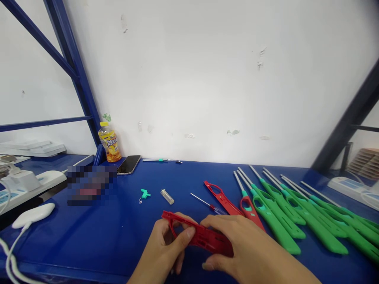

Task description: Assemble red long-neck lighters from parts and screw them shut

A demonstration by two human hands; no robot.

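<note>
Both my hands hold one red plastic lighter shell (197,232) low over the blue bench (97,232). My left hand (166,250) pinches its looped handle end with thumb on top. My right hand (247,252) covers its right end. Just beyond lie another red shell half (221,197), a small screwdriver (207,204), a clear little fuel tank (167,196) and a small green trigger piece (144,194). A finished red long-nosed lighter (250,209) lies to the right.
Several green long-nosed lighters (296,217) lie in a row at the right. A phone (129,164), a yellow drink bottle (109,144) and a thin metal rod (161,160) sit by the wall. Power strips (23,185) and cables are at the left, another strip (352,189) at the right.
</note>
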